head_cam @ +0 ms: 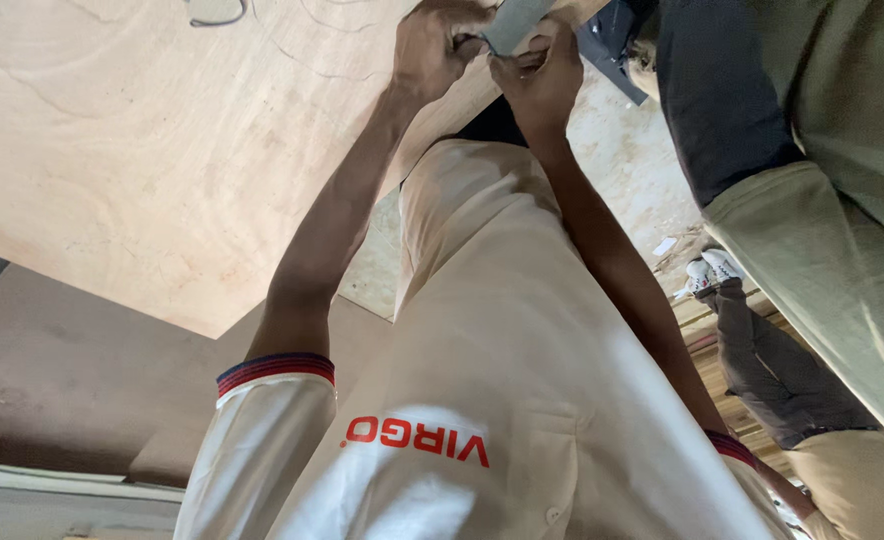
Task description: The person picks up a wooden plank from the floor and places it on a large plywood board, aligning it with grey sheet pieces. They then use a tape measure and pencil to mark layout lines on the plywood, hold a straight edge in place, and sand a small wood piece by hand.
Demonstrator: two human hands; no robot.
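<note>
A dusty concrete floor point(622, 150) fills the gap at about one o'clock, and a broad plywood sheet point(142, 150) spreads from nine to twelve o'clock as the working surface. At its edge, near twelve o'clock, both hands meet on a flat grey piece point(514, 22), perhaps a strip of sandpaper or a blade; too little of it shows to tell which. The left hand point(437, 50) is closed, pinching the near end of the piece against the sheet's edge. The right hand point(542, 75) is curled closed too, fingers hooked on the piece from the other side. A second person's trouser leg point(812, 260) stands close at three o'clock.

The likely risks: the grey piece sits right at the edge, so a slip could drag fingertips along the raw plywood and pick up splinters. With both hands crowded together, one could pinch or scrape the other. The bystander nearby could jog an elbow.
</note>
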